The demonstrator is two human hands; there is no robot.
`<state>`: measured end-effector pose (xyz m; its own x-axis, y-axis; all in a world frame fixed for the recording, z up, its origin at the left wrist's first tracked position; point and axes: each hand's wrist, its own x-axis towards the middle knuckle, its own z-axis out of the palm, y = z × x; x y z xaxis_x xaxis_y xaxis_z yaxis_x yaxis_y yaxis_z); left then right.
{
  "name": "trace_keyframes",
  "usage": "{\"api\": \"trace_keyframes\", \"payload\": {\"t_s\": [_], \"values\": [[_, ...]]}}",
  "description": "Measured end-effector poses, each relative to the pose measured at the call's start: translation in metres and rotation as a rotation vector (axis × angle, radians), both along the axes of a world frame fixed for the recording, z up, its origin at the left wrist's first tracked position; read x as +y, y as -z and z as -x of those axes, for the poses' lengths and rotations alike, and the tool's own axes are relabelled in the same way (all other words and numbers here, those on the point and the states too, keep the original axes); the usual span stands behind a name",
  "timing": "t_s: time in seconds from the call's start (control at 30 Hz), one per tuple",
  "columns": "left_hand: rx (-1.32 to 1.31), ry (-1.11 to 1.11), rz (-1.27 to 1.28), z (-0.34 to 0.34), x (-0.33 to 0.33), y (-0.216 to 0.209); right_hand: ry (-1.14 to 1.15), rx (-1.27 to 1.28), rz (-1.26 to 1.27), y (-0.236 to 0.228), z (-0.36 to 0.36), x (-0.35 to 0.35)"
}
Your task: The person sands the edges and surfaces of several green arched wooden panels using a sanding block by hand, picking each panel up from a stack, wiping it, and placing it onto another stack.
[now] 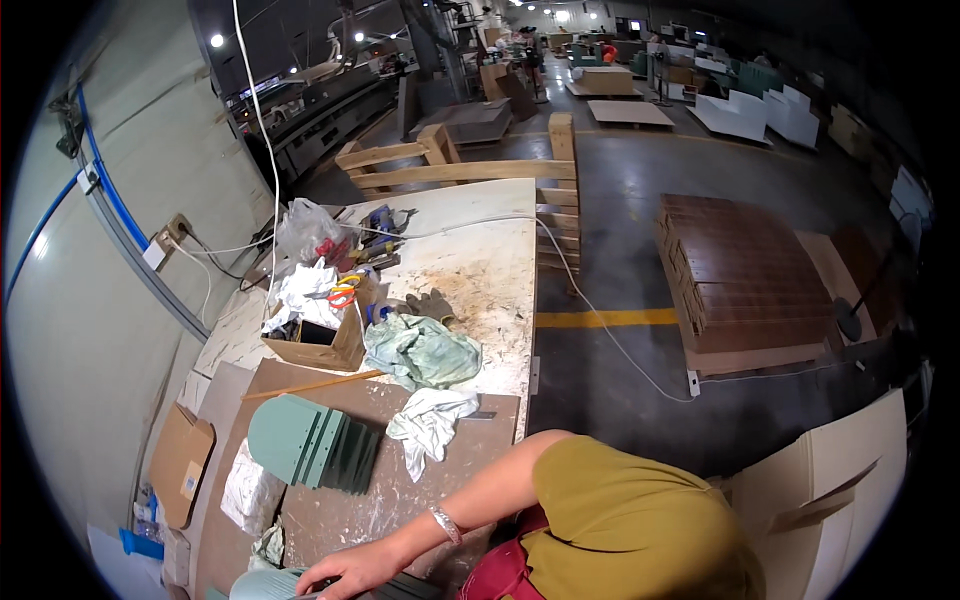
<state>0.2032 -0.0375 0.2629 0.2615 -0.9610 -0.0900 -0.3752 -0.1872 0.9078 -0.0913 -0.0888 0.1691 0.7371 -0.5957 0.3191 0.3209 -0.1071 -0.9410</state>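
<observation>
At the lower edge, my right hand [356, 568] curves its fingers over a green panel [268, 583], whose outline is cut off by the picture's edge. A silver bracelet [446, 524] circles that wrist. My left hand is out of view. Farther up the brown worktop [345, 515] stands a stack of green panels [295, 436] with rounded ends and small holes. Beside the stack lie a white wrapped block [252, 487] and a crumpled white cloth [432, 424].
Beyond lie a greenish rag [425, 350], an open cardboard box [318, 345] with orange-handled scissors [345, 290], a wooden stick [315, 384] and a plastic bag [310, 232]. A wooden pallet [563, 180] stands behind the table. Brown boards [740, 270] are stacked on the floor at right; a white cable [610, 335] trails there.
</observation>
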Motion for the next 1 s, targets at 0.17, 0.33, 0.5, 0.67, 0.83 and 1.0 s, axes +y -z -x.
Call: {"api": "trace_keyframes", "payload": {"t_s": [0.17,0.33,0.5,0.67,0.83,1.0], "values": [[0.095,0.220,0.017,0.049,-0.001,-0.006,0.037,-0.131,0.148,0.022,-0.030,-0.020],[0.349,0.133,0.209,0.014,0.001,0.001,0.028,-0.289,0.024,-0.029,0.004,-0.025],[0.360,-0.108,0.285,-0.045,0.000,0.019,-0.022,-0.310,0.032,-0.046,-0.027,-0.041],[0.287,-0.136,0.235,-0.019,0.000,0.019,-0.037,-0.159,-0.018,-0.051,-0.077,-0.009],[0.264,-0.106,0.205,-0.003,-0.007,0.021,-0.090,-0.110,-0.157,-0.036,-0.082,-0.002],[0.270,-0.077,0.183,0.004,-0.015,0.024,-0.115,-0.098,-0.270,-0.026,-0.081,-0.002]]}}
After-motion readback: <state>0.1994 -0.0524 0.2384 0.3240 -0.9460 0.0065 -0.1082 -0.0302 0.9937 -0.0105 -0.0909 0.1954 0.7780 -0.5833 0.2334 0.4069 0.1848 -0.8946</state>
